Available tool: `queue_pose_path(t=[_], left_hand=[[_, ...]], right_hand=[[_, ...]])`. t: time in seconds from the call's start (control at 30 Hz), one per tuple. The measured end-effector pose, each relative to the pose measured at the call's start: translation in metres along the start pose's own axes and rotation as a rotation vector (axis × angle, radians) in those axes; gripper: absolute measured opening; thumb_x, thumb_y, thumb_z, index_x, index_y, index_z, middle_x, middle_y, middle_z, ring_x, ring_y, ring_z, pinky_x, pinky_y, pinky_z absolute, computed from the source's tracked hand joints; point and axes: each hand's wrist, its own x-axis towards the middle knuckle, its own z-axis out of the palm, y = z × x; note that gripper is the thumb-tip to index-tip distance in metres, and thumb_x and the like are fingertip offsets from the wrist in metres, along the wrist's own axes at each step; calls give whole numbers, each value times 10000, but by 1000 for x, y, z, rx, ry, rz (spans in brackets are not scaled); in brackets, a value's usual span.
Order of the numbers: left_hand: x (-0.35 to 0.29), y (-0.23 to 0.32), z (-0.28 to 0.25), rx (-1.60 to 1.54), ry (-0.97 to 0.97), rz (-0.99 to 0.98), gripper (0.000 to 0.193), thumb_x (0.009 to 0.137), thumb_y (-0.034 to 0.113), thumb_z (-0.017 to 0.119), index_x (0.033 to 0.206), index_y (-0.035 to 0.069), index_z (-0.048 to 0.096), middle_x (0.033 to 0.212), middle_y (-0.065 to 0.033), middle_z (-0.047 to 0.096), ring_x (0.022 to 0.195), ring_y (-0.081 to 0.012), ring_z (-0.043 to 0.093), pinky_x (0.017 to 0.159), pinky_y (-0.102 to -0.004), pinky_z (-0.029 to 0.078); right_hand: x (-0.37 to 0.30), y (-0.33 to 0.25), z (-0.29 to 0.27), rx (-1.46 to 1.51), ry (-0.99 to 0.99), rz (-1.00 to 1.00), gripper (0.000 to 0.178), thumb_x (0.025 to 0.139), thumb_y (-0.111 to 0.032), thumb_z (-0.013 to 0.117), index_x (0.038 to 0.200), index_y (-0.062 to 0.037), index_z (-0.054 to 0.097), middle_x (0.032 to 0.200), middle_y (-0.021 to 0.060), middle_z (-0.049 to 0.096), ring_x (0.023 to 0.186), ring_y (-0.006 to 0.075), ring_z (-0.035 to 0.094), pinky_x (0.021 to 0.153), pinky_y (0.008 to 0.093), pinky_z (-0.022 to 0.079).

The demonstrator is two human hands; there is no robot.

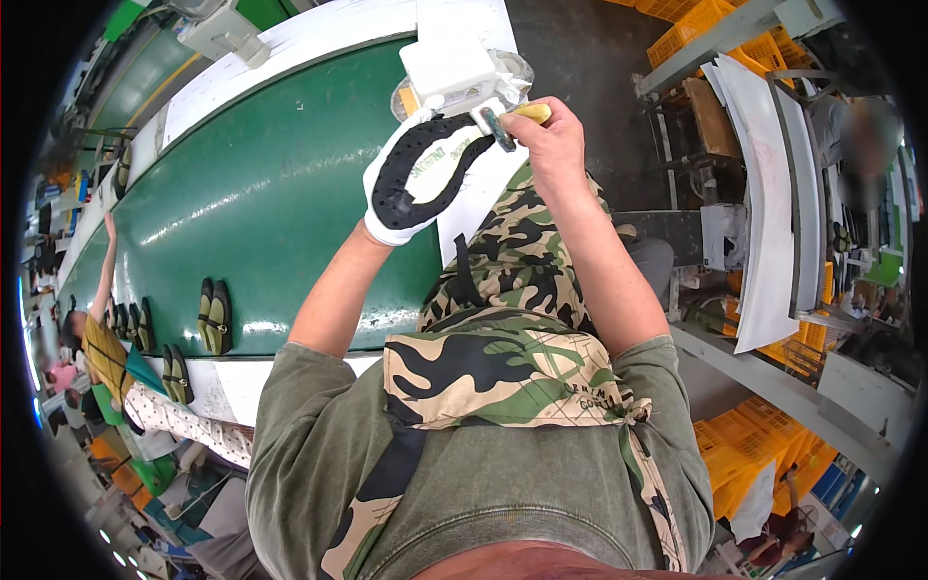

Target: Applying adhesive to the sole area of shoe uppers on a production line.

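My left hand point(389, 230), in a white glove, holds up a shoe part point(394, 179) from underneath. This part has a black, dotted rim curving around a pale middle with green print. My right hand point(557, 147) is bare and pinches a small brush point(532, 112) with a yellowish handle. The brush's dark, smeared head point(499, 131) is at the upper right end of the shoe part; whether it touches cannot be made out. Just beyond both hands stands a white box-shaped container point(449, 72) on a clear plastic-looking tray. The left fingers are mostly hidden behind the shoe part.
A green conveyor belt point(261, 193) with white edges runs along my left. Several dark green shoes point(217, 317) sit on its near end and border. Across the belt, a person in a yellow top point(104, 358) reaches over it. Racks with white sheets point(754, 193) and orange crates point(764, 445) stand at right.
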Motion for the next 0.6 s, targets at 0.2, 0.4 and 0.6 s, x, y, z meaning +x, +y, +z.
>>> queue_pose_path(t=[0.2,0.4,0.6], left_hand=[[-1,8,18,-269,52,-293,448,715,31,781,1141,-8,647,1091,-123,685,1004,-259,668,947,-354,506],[14,13,19,-119,72,-112,467,721,44,778,1158,-21,628,1095,-137,678,1013,-261,662,942,-349,506],[16,11,34,-102,104,-60,488,718,123,803,1155,-9,633,1098,-151,676,1033,-282,658,977,-359,491]], right_hand=[[-28,-50,17,200,-187,-31,177,799,0,725,895,-30,579,848,31,621,753,91,580,704,243,472],[-13,-42,-9,157,-143,-11,140,810,-11,707,885,-18,588,829,32,623,741,90,578,693,245,472],[-10,-34,-26,-55,-37,-84,146,811,-18,715,869,-20,581,816,22,619,716,75,561,656,224,451]])
